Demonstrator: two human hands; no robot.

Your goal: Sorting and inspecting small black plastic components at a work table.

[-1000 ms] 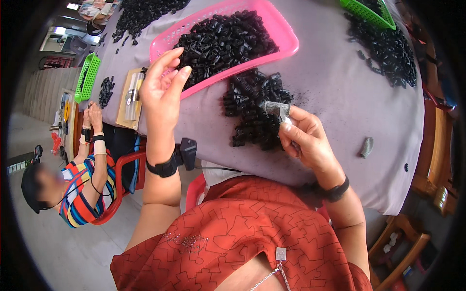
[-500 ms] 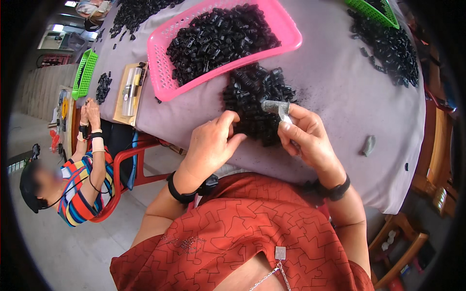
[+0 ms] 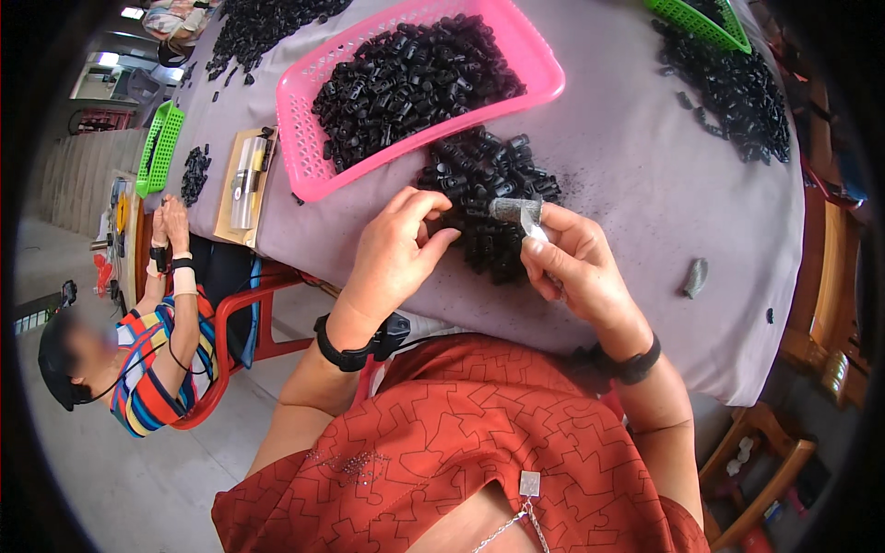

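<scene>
A small grey tool [image 3: 513, 209] is pinched between the right hand [image 3: 573, 267] fingertips, held just above the black parts pile [image 3: 484, 189]; the left hand [image 3: 398, 253] fingers are curled together at the pile's near edge, within picking reach.

Your single head-worn fisheye view looks steeply down from close above your own chest at the lower centre of the frame, facing the grey cloth-covered table [image 3: 636, 166] that fills the upper half, its straight edges bowing toward the dark rim of the picture.
</scene>
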